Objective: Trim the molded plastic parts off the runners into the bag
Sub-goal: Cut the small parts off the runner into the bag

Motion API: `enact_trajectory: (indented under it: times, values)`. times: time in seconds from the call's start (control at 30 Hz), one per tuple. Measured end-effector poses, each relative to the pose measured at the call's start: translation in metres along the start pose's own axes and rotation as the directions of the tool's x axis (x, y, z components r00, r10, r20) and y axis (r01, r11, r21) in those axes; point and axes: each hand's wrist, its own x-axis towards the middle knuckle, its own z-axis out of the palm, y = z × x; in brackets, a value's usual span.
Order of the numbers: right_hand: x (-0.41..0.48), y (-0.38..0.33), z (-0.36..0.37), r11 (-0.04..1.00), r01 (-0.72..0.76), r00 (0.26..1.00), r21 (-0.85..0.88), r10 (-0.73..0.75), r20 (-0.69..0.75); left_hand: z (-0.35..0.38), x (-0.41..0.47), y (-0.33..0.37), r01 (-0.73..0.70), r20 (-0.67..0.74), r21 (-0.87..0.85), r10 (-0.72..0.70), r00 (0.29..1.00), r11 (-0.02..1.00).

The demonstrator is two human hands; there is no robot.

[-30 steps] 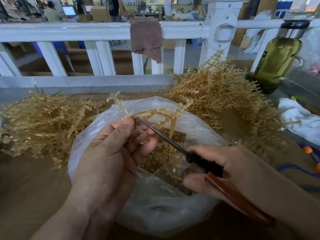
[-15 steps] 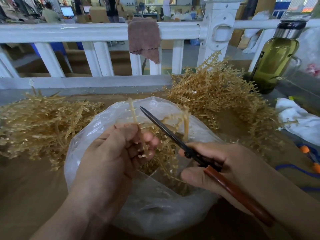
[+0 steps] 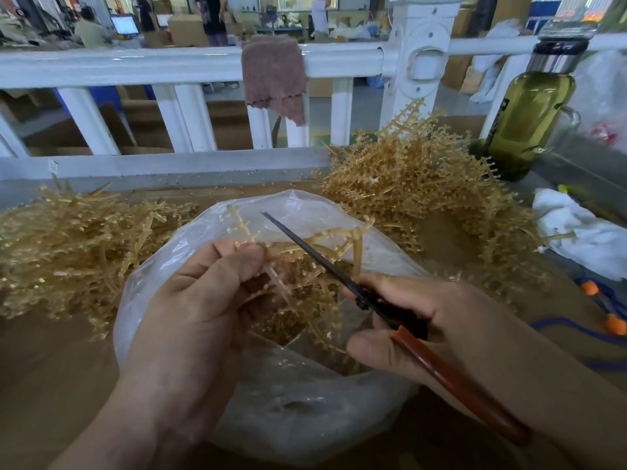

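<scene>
A: What sits on the brown tabletop (image 3: 47, 385) by the white railing (image 3: 135, 64)?

B: A clear plastic bag (image 3: 305, 418), mouth open, tan trimmed bits (image 3: 278, 329) inside. Over it the left hand (image 3: 196, 310) pinches a tan branched plastic runner (image 3: 355, 252); the right hand (image 3: 441, 320) grips red-handled scissors (image 3: 376, 305), their blade crossing the runner.

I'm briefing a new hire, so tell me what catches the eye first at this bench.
At centre, the left hand pinches a branched tan runner over the open clear bag, while the right hand grips red-handled scissors pointing across it. Tangled tan heaps flank the bag: a low left heap and a taller right heap by the white railing.
</scene>
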Motion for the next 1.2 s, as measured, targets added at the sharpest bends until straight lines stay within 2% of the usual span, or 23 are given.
enact_trajectory:
  times: [0.23, 0.6, 1.0, 1.2]
  values:
    - [0.000, 0.006, 0.002, 0.989, -0.055, 0.998, -0.135, 0.057, 0.009, 0.001, -0.004, 0.002, -0.035, -0.036, -0.017, 0.034, 0.999, 0.999]
    - [-0.001, 0.003, 0.004, 0.945, -0.086, 0.996, -0.315, 0.090, -0.002, 0.005, -0.005, -0.001, -0.121, 0.004, -0.031, 0.121, 0.993, 0.992]
    - [-0.004, -0.006, 0.003, 0.964, -0.112, 0.994, -0.240, 0.107, -0.035, 0.007, -0.002, -0.010, -0.169, 0.005, -0.001, 0.169, 0.986, 0.986]
    - [-0.006, -0.010, 0.003, 0.969, -0.083, 0.995, -0.234, 0.067, -0.078, -0.005, 0.003, -0.010, -0.259, 0.128, 0.175, 0.239, 0.963, 0.950]
